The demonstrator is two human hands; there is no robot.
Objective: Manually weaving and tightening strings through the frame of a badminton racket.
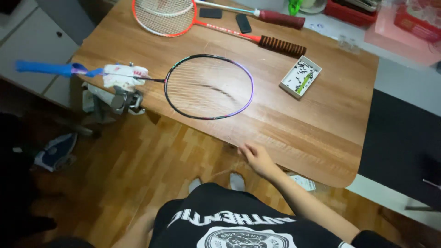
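Head view, looking down over wooden table and parquet floor.

Right hand at the near edge of the table, fingers loosely curled, tips touching the table edge; a thin pale string seemed to run from the fingers down toward the floor, too fine to say whether pinched. Left hand out of view.

Dark-framed racket lay with its head flat on the table near the left edge, partly strung, loose strands across the hoop. Shaft ran off the left edge through a metal clamp, padded with white cloth; blue-wrapped handle jutted past the table over the floor. Hand well apart from the hoop, toward the near edge.

Orange racket at the far left corner, brown ribbed grip pointing right. Second grip, dark red, beyond it at the far edge. Two small black blocks between the handles. Small white box of dark bits and one green piece, toward the right edge.

Feet in grey socks on the floor below the near edge.
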